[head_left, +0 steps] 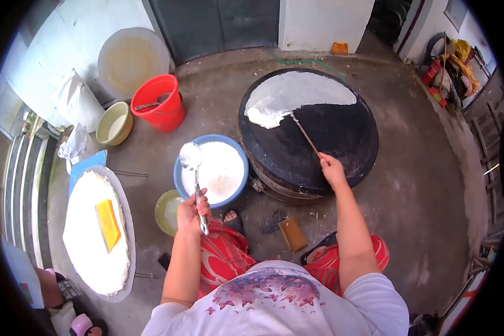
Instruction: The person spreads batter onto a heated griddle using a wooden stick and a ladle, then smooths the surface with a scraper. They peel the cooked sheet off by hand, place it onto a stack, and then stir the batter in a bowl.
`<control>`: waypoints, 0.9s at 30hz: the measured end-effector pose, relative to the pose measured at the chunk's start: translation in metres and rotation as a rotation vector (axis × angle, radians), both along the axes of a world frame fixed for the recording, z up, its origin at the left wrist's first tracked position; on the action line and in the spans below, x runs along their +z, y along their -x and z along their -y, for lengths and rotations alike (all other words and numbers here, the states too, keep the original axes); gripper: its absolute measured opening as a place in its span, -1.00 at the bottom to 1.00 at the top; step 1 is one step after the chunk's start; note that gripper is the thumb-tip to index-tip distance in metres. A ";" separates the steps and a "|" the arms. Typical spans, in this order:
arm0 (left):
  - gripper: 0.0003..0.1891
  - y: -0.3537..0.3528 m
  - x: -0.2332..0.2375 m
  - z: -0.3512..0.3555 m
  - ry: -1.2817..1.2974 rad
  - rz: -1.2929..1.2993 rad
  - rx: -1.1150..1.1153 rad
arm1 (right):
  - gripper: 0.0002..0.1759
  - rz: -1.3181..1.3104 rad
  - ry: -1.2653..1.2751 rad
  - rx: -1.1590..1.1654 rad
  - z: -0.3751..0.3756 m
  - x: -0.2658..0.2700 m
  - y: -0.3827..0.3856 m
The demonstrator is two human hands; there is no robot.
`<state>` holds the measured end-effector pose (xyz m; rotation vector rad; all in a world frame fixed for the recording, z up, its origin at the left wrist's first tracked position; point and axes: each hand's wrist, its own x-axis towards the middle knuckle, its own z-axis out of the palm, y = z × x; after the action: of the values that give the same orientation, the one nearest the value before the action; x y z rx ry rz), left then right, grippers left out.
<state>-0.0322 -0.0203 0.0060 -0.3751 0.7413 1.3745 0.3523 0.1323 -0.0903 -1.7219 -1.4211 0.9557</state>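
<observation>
On the griddle (pixel 341 143) at 11 o'clock, holding a stick (pixel 305 134) tip in the batter (pixel 297 92), right hand (pixel 331 169) closed around it; clutching 1 ladle (pixel 191 158) in the left hand (pixel 191 210) above the basin (pixel 178 180) (9 o'clock). Could scorch thick if spread slowly, or drip.

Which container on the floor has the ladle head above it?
The blue basin of white batter beside the griddle; the red bucket and pale bowls stand apart.

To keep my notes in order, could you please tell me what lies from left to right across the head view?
Round tray of white sheets → blue basin of white batter, left hand holding a ladle at it → black griddle, right hand holding a spreader stick over it → piled clutter by the wall.
</observation>
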 end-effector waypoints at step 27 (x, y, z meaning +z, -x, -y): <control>-0.69 0.022 0.004 0.016 -0.013 0.050 -0.068 | -0.22 0.613 0.082 0.159 0.030 0.017 0.250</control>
<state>-0.0542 -0.0366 0.0102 -0.3697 0.6981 1.3009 0.1019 0.1026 -0.0732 -2.0949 -1.9480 0.5857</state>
